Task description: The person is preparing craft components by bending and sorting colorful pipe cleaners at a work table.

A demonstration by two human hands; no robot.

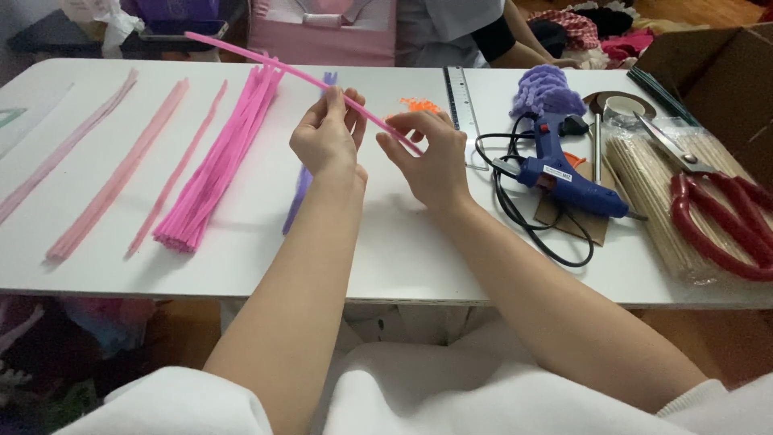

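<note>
Head | left hand point(326, 133), right hand point(427, 153) both pinch pink stem point(266, 58) | bending step, needs firm grip | bundle point(217, 161) lies left of hands

The scene is seen from a single head-worn camera, aimed forward and downward over the white table point(403, 258). The view is taken from close range, so that both forearms are included from the lower edge, with the table's far edge reached at top.
</note>
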